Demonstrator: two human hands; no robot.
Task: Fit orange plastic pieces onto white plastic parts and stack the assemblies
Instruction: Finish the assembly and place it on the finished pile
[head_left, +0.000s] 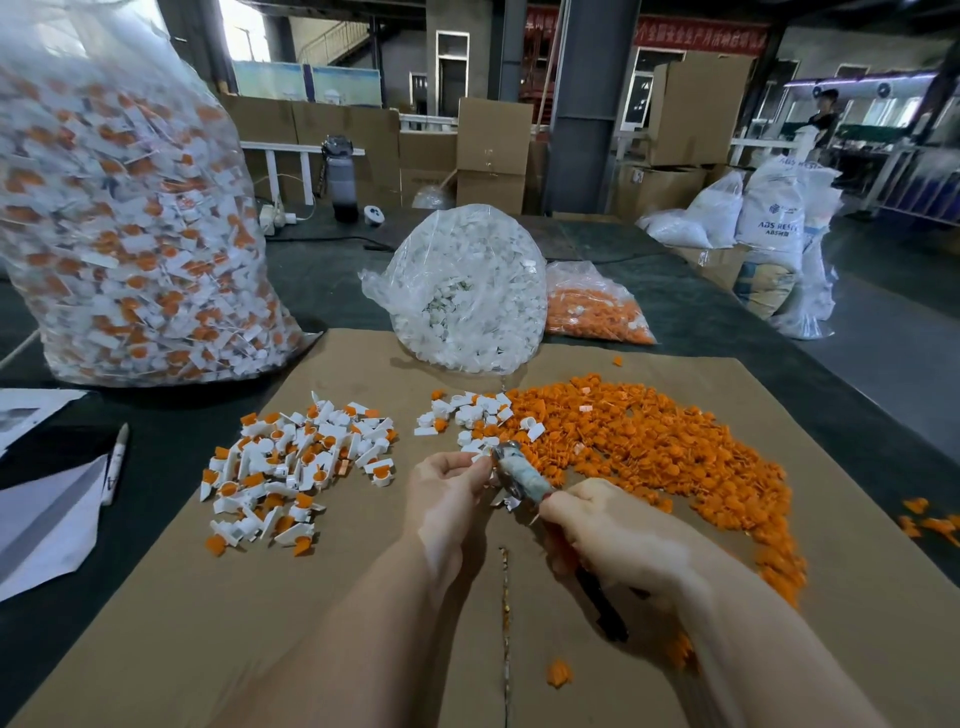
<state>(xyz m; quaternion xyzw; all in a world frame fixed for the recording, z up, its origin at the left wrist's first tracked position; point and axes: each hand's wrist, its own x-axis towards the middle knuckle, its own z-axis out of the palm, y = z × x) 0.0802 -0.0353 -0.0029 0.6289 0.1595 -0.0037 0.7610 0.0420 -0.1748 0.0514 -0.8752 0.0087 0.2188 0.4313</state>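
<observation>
Here, the left hand (451, 480) pinches a white part (480, 457) against a taped tool (522, 475) gripped by the right hand (613, 530); fitting seems underway. Next, likely an orange piece from the heap (649, 441) right of the hands; assemblies (301, 462) lie left.

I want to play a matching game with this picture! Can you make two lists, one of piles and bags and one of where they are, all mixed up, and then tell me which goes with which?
Things:
1. pile of loose orange pieces
2. pile of finished white-and-orange assemblies
3. bag of white parts
4. big bag of finished assemblies

Places:
A. far left, standing on the dark table
B. on the cardboard, right of the hands
C. at the cardboard's far edge, in the middle
D. on the cardboard, left of the hands

Pairs: 1-B, 2-D, 3-C, 4-A
</observation>
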